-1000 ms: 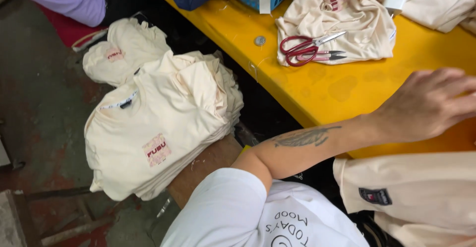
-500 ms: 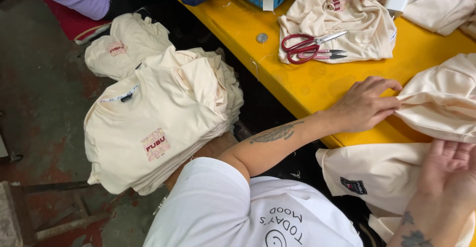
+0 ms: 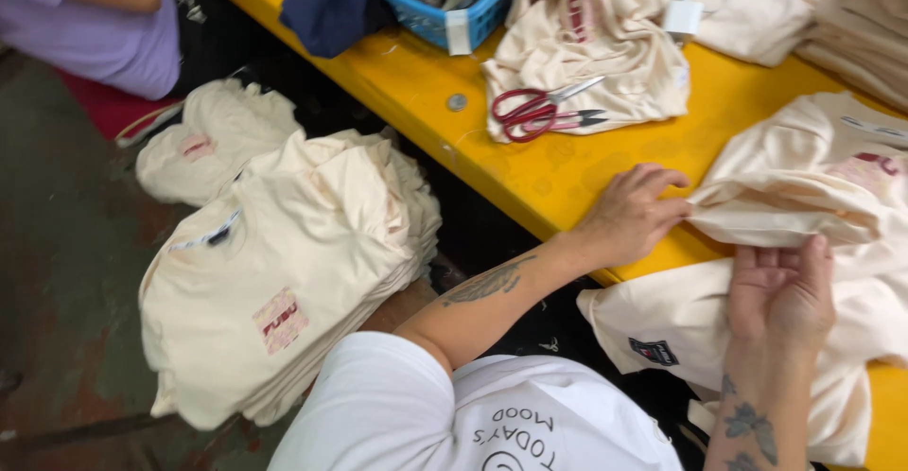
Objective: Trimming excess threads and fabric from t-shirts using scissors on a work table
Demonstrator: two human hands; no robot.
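T-shirt (image 3: pixel 813 187) lies on the yellow worktop (image 3: pixel 530 173), bunched at your fingertips. Your left hand (image 3: pixel 636 214) pinches its folded edge; your right hand (image 3: pixel 780 291) rests open, fingers together. Pull evenly, keeping the scissors (image 3: pixel 541 112) beyond your fingers.

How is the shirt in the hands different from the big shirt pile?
The shirt lies alone on the yellow table, bunched up, gripped by the left hand and touched by the right hand. The pile holds many shirts, stacked flat, sitting lower beside the table, untouched. Both are cream.
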